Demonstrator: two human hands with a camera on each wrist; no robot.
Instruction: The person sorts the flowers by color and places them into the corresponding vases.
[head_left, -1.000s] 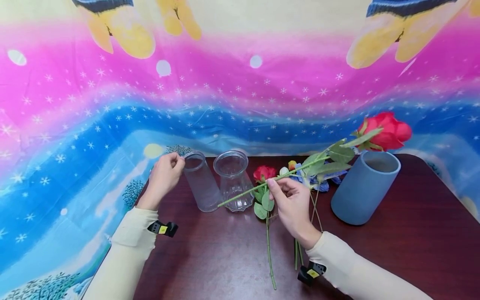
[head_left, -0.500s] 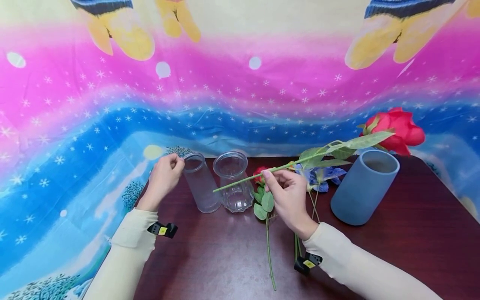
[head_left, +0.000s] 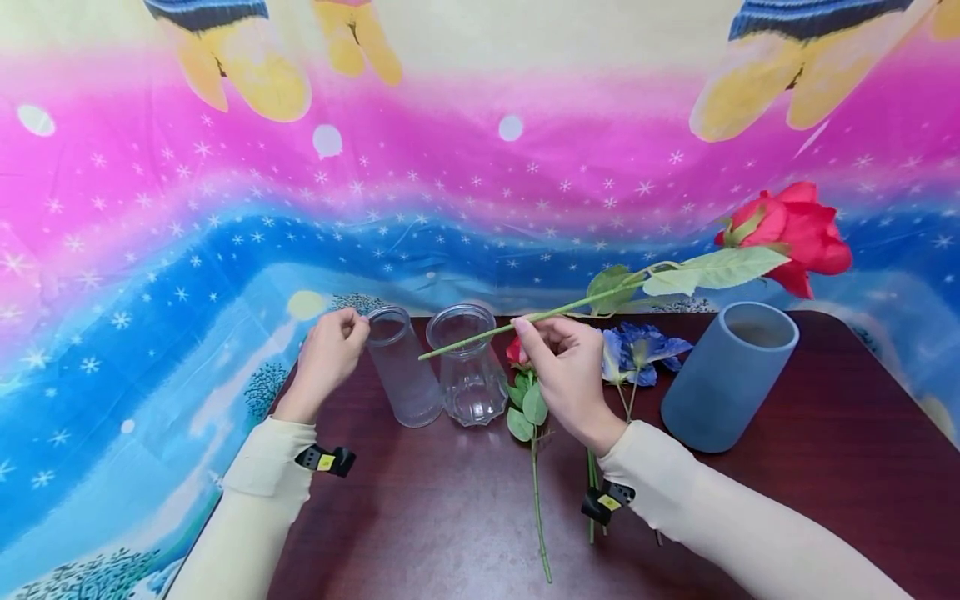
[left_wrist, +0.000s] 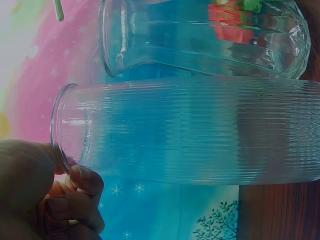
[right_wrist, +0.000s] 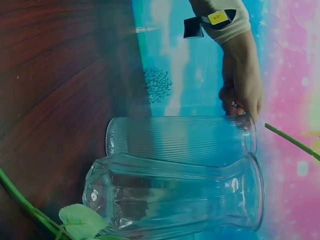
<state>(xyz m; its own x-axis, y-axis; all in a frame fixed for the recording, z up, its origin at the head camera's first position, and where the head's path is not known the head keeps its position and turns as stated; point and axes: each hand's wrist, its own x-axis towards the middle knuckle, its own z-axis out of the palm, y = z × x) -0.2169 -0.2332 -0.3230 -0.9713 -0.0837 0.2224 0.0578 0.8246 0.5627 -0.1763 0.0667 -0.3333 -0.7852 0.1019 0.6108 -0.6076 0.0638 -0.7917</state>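
My left hand (head_left: 330, 358) pinches the rim of a ribbed clear glass vase (left_wrist: 165, 132), which stands upright on the table. Between thumb and fingers, my right hand (head_left: 566, 371) holds a red rose (head_left: 795, 233) by its green stem, raised above the table. The bloom points up and right over the blue vase; the cut stem end (right_wrist: 292, 141) points left, near the height of the glass rims. A flared clear glass vase (head_left: 472, 375) stands right beside the ribbed one. Behind my right hand, a second red rose (head_left: 534, 406) lies partly hidden.
A blue vase (head_left: 727, 383) stands at the right on the dark wooden table (head_left: 420, 517). Blue flowers (head_left: 641, 350) lie between it and my right hand, their stems running toward me. A patterned cloth (head_left: 450, 167) hangs behind the table's far edge.
The right hand has lifted the rose and drawn it slightly left, so the stem end now sits higher, over the flared vase's upper part. The left hand has stayed at the ribbed vase's rim.
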